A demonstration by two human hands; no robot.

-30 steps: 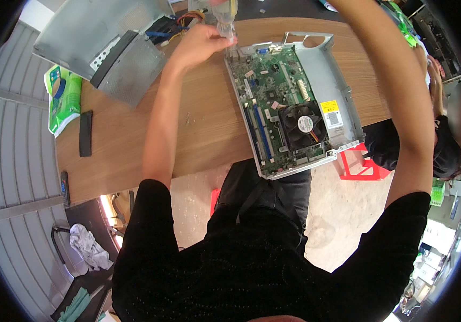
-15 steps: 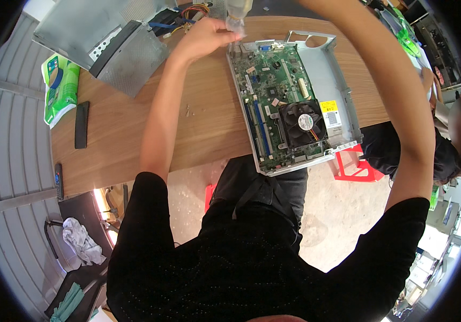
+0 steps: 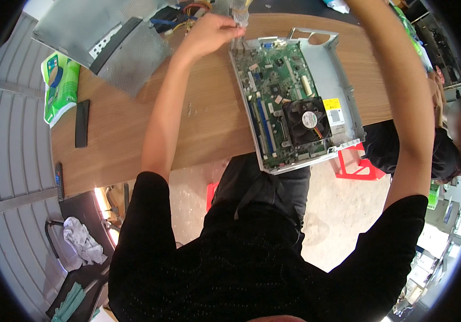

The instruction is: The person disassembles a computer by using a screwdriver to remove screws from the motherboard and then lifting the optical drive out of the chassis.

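Observation:
My left hand (image 3: pixel 211 35) is at the far edge of the table, thumb and fingers pinched on a clear plastic thing (image 3: pixel 240 16) that looks like a small bag. Its upper end runs out of the picture and its contents are too unclear to name. Just to the right and nearer lies an open computer case tray (image 3: pixel 337 70), its near end jutting past the table edge. It holds a green motherboard (image 3: pixel 276 75) with a black cooling fan (image 3: pixel 305 121). My right arm stretches up past the tray's right side; the hand is beyond the upper edge.
Far left on the wooden table (image 3: pixel 203 129) stand a grey metal case (image 3: pixel 99 32) with cables, a green wipes pack (image 3: pixel 61 88) and a black phone-like slab (image 3: pixel 82 123). A blue-white package (image 3: pixel 338 5) is at the top. A person in dark clothes (image 3: pixel 396 153) sits on the right.
My right arm has swung to the right at the top, and the blue-white package has come into sight. My left hand keeps its pinch on the clear plastic thing, which has shifted slightly.

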